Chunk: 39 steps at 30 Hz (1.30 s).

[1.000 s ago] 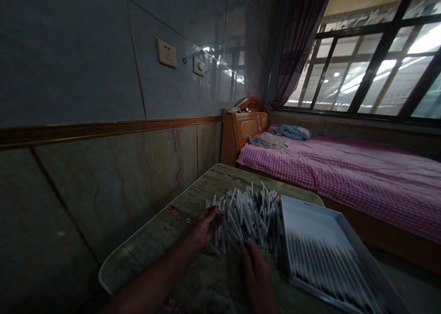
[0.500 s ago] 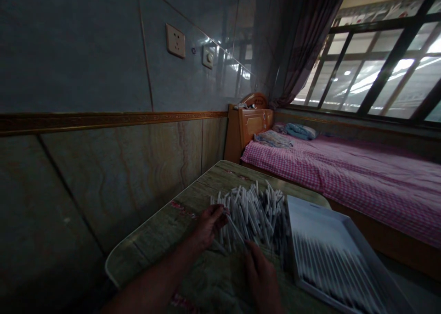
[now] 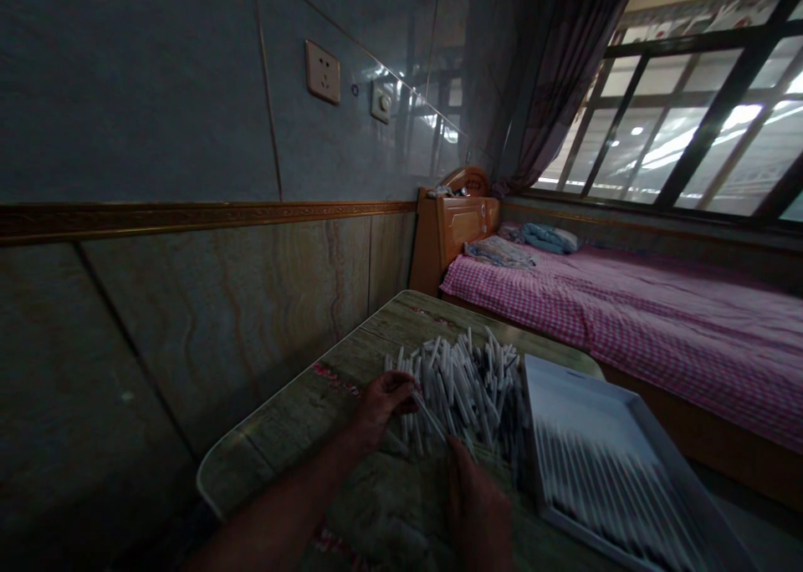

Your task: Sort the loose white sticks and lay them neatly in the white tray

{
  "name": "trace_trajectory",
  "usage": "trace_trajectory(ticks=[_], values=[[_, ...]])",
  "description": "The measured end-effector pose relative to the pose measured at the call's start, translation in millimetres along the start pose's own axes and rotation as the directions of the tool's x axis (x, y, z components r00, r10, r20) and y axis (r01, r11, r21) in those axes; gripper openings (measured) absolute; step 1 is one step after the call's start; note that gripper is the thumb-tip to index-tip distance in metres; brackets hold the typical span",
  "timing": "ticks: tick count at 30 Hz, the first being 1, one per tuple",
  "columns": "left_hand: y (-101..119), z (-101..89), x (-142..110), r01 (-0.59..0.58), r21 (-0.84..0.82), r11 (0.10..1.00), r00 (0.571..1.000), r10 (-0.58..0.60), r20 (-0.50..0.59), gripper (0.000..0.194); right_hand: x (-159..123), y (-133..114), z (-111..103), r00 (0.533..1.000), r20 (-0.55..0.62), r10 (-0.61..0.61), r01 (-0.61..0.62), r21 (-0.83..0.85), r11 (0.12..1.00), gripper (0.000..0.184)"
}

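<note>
Looking past a barred window [image 3: 690, 120] and a pink checked bed [image 3: 658, 321], down a tiled wall [image 3: 156, 95] to a worn tabletop [image 3: 269, 438]. On it, a white tray [image 3: 580, 413] of neatly ranked sticks, one corner apparently jutting past the edge, and just beside it a loose heap [image 3: 457, 396] of white sticks. Left hand [image 3: 384, 405] curled at the heap's edge, fingers seemingly pinching one stick [image 3: 430, 417]; right hand [image 3: 477, 518] loosely open near that stick's lower end, contact hard to tell. Likely trouble: crossed sticks snagging and dragging neighbours loose, strays rolling off the edge, or a knock to the overhanging tray spoiling its rows.
</note>
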<state>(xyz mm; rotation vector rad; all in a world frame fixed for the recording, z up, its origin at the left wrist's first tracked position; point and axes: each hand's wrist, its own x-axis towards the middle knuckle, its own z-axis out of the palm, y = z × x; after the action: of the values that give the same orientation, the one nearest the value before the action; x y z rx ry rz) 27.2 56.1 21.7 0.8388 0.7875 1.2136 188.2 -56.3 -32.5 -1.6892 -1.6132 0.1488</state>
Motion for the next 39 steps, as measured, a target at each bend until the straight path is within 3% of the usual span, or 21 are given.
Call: trace_trajectory(ticks=[4,9,18,20,23,25,28,31,35,39], values=[[4,3.3,-5,-0.023,0.007,1.000,0.998,0.023,0.050,0.034,3,1,-3,0.988,0.073,0.138,-0.150,0.209,0.966,0.054],[5,8.8,-10,-0.035,-0.018,0.999,0.996,0.036,0.085,0.032,12,-2,-14,0.922,0.219,0.320,-0.386,0.443,0.810,0.052],[2,13.7,-13,-0.035,-0.053,0.998,0.997,0.038,0.060,0.037,20,-19,-19,0.815,0.503,0.289,-0.579,0.679,0.451,0.042],[1,13.5,-11,-0.036,-0.056,0.998,0.998,0.039,0.052,0.037,20,-20,-17,0.826,0.501,0.260,-0.562,0.685,0.464,0.041],[-2,12.6,-9,-0.031,-0.061,0.998,0.999,0.032,0.025,0.039,18,-21,-17,0.885,0.421,0.198,-0.450,0.664,0.597,0.036],[-3,12.1,-9,-0.035,-0.053,0.998,0.999,0.036,0.018,0.042,16,-23,-17,0.899,0.408,0.161,-0.405,0.633,0.659,0.033],[-1,11.3,-9,-0.063,-0.019,0.998,0.997,0.064,0.047,0.052,15,-26,-19,0.888,0.435,0.150,-0.418,0.627,0.657,0.033],[5,7.3,-8,-0.169,0.040,0.985,0.985,0.168,0.024,0.056,19,-32,-27,0.911,0.370,0.182,-0.392,0.644,0.657,0.032],[9,-5.5,0,-0.329,0.245,0.912,0.920,0.368,-0.137,0.049,32,-33,-52,0.916,0.245,0.316,-0.399,0.627,0.669,0.033],[7,-18.8,12,-0.372,0.397,0.839,0.841,0.486,-0.238,0.041,58,-6,-88,0.912,0.111,0.394,-0.380,0.587,0.715,0.042]])
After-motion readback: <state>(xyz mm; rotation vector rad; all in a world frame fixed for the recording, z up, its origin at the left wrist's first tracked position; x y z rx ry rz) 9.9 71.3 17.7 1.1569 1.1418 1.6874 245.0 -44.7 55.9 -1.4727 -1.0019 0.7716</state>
